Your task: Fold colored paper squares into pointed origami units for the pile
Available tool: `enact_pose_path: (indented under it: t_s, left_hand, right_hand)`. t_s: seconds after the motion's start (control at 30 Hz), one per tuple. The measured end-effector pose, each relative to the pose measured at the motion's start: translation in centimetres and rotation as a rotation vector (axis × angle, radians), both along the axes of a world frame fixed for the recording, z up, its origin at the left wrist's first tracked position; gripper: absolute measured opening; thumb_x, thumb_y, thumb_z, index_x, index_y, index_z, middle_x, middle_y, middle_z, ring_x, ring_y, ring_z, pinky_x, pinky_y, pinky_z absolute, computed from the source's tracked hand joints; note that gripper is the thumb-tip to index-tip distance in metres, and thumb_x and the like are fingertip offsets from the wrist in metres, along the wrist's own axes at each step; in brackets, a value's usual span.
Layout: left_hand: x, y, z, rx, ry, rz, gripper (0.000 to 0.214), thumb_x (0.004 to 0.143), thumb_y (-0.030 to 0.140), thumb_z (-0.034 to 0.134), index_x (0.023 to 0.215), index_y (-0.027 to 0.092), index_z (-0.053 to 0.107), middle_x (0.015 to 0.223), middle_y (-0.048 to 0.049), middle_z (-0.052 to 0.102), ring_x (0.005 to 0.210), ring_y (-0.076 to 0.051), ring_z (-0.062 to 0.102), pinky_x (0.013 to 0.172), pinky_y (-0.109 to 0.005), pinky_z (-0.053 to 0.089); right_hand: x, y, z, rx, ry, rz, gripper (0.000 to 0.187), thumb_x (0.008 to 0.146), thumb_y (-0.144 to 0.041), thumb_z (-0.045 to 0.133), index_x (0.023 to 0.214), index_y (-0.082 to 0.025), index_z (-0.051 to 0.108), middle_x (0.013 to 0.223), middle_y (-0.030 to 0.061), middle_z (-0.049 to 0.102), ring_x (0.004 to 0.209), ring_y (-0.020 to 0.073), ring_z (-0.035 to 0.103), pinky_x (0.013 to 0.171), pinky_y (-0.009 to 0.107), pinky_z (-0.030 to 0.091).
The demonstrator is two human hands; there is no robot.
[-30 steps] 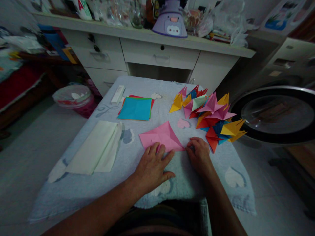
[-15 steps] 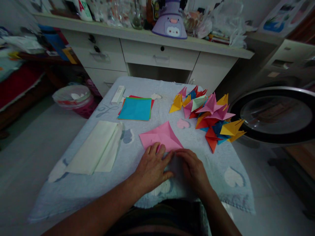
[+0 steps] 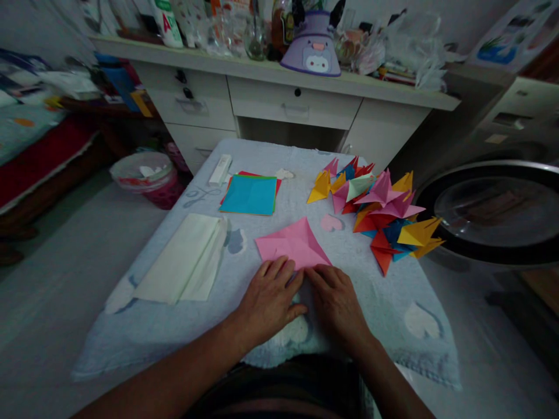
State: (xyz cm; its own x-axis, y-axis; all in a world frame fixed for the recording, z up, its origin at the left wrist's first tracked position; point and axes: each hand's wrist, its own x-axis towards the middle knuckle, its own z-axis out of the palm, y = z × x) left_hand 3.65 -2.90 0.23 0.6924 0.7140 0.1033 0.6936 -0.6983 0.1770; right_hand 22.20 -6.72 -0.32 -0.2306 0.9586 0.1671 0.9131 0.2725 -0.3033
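Left hand (image 3: pixel 273 299), flat, and right hand (image 3: pixel 338 299), grip unclear, touch part-folded pink paper (image 3: pixel 292 241); finished figures (image 3: pixel 382 191) lie at its two o'clock, flat sheets (image 3: pixel 248 195) at eleven.

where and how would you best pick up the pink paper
Probably by the far corner of the pink paper, pinched thin between thumb and fingertip, coming from the far side. The sheet lies nearly flat with that corner pointing away from the person, uncovered, while the left hand and right hand are at its near edge.
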Motion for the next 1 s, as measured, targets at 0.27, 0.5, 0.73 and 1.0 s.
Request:
enact_pose_path:
  t_s: [0.27, 0.5, 0.73, 1.0]
  left_hand:
    - [-2.0, -0.7, -0.2, 0.003, -0.017, 0.044, 0.064, 0.088, 0.057, 0.057, 0.140, 0.022, 0.044, 0.137, -0.0092, 0.051, 0.134, -0.030, 0.038, 0.111, -0.048, 0.027]
    - [-3.7, -1.2, -0.3, 0.028, -0.010, 0.114, 0.062, 0.086, 0.052, 0.061, 0.138, 0.022, 0.046, 0.138, -0.0099, 0.052, 0.133, -0.031, 0.039, 0.109, -0.048, 0.031]
    - [-4.9, -1.9, 0.2, 0.024, 0.031, 0.172, 0.058, 0.087, 0.049, 0.062, 0.133, 0.017, 0.050, 0.134, -0.0122, 0.055, 0.129, -0.032, 0.043, 0.103, -0.047, 0.037]
    - [-5.0, -1.8, 0.7, 0.074, -0.032, 0.220, 0.037, 0.090, 0.038, 0.059, 0.120, 0.015, 0.057, 0.122, -0.0115, 0.061, 0.119, -0.030, 0.050, 0.099, -0.046, 0.038]
  right_hand:
    - [-1.4, -0.1, 1.1, -0.039, -0.174, -0.024, 0.044, 0.091, -0.027, 0.055, 0.136, -0.031, 0.053, 0.123, 0.0134, 0.054, 0.109, 0.0293, 0.050, 0.093, 0.046, 0.046]
    - [-2.4, -0.2, 1.3, -0.031, -0.277, -0.008, 0.053, 0.085, -0.041, 0.064, 0.136, -0.032, 0.053, 0.123, 0.0173, 0.053, 0.111, 0.0348, 0.049, 0.091, 0.050, 0.047]
    - [-3.7, 0.2, 1.9, -0.039, -0.342, -0.023, 0.060, 0.082, -0.048, 0.067, 0.138, -0.035, 0.050, 0.112, 0.0187, 0.057, 0.101, 0.0356, 0.053, 0.081, 0.050, 0.048]
    - [-4.9, 0.9, 2.9, -0.014, -0.412, -0.011, 0.060, 0.079, -0.045, 0.071, 0.135, -0.035, 0.053, 0.098, 0.0152, 0.060, 0.084, 0.0285, 0.055, 0.070, 0.043, 0.047]
